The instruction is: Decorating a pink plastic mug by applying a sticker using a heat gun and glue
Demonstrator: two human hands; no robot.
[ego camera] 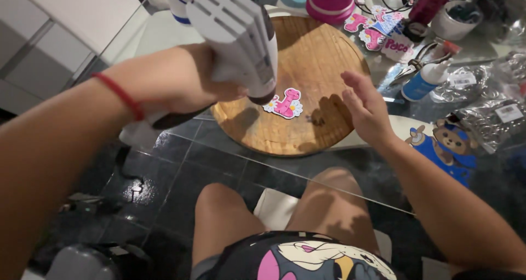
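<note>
A: Item one, the left hand (175, 83)?

B: Centre left of the frame, fist wrapped round the grip of a white heat gun (238, 36). Ribbed plastic body, dark round nozzle aimed down. A red cord circles the wrist.

A: And what sits under the nozzle?

B: A pink cutout (286, 103), flat and glossy, with white flower shapes at its edges. It lies near the middle of a round wooden board (323, 55), grained, warm brown, worn in patches. The nozzle hangs just above and left of the cutout, not touching it.

A: Right hand (366, 107)?

B: Centre right, open, fingers spread, holding nothing. It hovers over the board's right edge, apart from the cutout.

A: Step in hand?

B: By my reading, heat is being put on the cutout while the free hand stands clear. A next move would call for keeping the nozzle off the piece and the fingers out of the hot stream.

A: Other stock?

B: Upper right: more pink and blue cutouts (378, 28), pliers (419, 63), a small blue spray bottle (424, 80) with a white top, and crinkled silvery bags (493, 115). Right edge: a flat cartoon dog figure (446, 146), brown and blue. All rest on a glass table (307, 173), dark tile floor showing through it.
</note>
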